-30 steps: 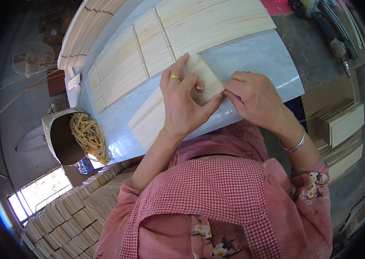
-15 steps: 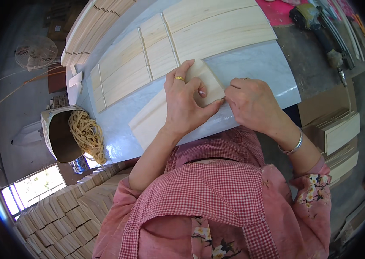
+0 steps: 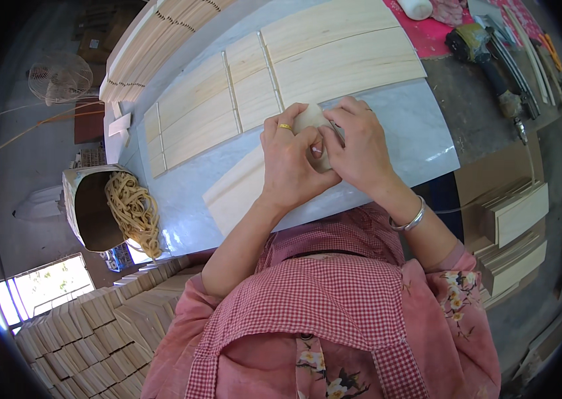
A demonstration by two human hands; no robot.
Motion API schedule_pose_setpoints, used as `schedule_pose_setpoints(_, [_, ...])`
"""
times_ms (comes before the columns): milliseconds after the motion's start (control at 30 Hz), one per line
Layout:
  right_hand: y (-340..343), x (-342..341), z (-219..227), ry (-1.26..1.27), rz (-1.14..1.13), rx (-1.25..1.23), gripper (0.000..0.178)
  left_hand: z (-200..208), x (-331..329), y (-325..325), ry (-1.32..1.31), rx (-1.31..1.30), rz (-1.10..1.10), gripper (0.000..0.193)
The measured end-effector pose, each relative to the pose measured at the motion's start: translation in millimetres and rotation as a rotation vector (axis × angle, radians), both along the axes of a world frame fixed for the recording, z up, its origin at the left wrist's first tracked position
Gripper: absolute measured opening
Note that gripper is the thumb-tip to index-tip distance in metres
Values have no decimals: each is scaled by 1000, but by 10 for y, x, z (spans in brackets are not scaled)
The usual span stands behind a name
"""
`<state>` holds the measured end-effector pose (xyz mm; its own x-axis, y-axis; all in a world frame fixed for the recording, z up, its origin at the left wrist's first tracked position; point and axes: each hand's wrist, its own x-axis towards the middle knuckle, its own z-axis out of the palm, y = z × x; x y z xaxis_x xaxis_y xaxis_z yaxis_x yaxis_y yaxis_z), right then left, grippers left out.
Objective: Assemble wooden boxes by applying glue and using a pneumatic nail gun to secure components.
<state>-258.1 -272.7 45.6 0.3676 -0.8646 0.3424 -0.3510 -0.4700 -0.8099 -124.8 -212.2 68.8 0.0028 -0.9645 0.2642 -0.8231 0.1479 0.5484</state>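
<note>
Shiny pale blue covers the table (image 3: 420, 126), and wood is piled all around the room. Seen from the head, a round fan (image 3: 60, 76) stands off to the left, near a tall stack of boards (image 3: 154, 50). A tub (image 3: 98, 209) with tan strings (image 3: 131, 206) hanging out sits by the table's left side. At the top right lies a black and yellow power tool (image 3: 483, 63). Big flat wood panels (image 3: 340, 56) lie on the table past the hands.

One pale board (image 3: 237, 186) lies slanted on the table, close to the person's checked apron (image 3: 314, 292). Its right end is under both hands. The left hand (image 3: 294, 159) grips across that end, with fingers bent and thumb curled. The right hand (image 3: 359, 146) is just beside it, fingers bent over the same end; I can't tell if it pinches anything.
</note>
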Motion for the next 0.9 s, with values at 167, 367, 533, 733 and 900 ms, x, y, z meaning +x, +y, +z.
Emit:
schedule_pose_setpoints(167, [-65, -202, -11, 13, 115, 101, 21, -31, 16, -9, 21, -4, -8, 35])
schedule_pose_setpoints(367, [-954, -2009, -12, 620, -452, -425, 56, -23, 66, 36, -14, -27, 24, 38])
schedule_pose_setpoints(533, [-1305, -2482, -88, 997, -379, -301, 60, -82, 136, 55, -25, -85, 9, 39])
schedule_pose_setpoints(733, [-1757, -2589, -267, 1071, -364, -185, 55, -72, 98, 110, -81, -105, 40, 39])
schedule_pose_setpoints(900, [-1862, -2207, 225, 1086, -354, 56, 42, -164, 114, 111, -96, -85, 56, 48])
